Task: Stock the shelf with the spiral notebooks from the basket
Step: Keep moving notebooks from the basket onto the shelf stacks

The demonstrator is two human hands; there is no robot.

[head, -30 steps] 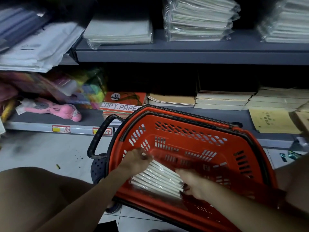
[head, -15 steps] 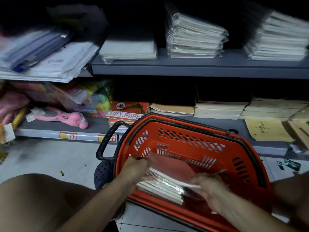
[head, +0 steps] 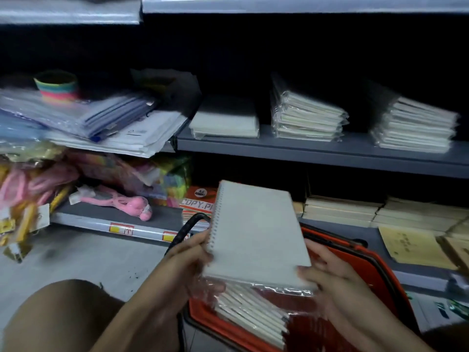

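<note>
our left hand (head: 189,252) pinches the spiral edge of the notebook stack (head: 256,237) at lower centre, and our right hand (head: 327,273) clamps its near right corner, holding it above the red basket (head: 375,275). the notebooks look wrapped in loose, slick plastic, so we judge the lower ones could slide out back into the basket, or the stack could catch the grey shelf (head: 317,151) edge on its way to the piles there.
</note>
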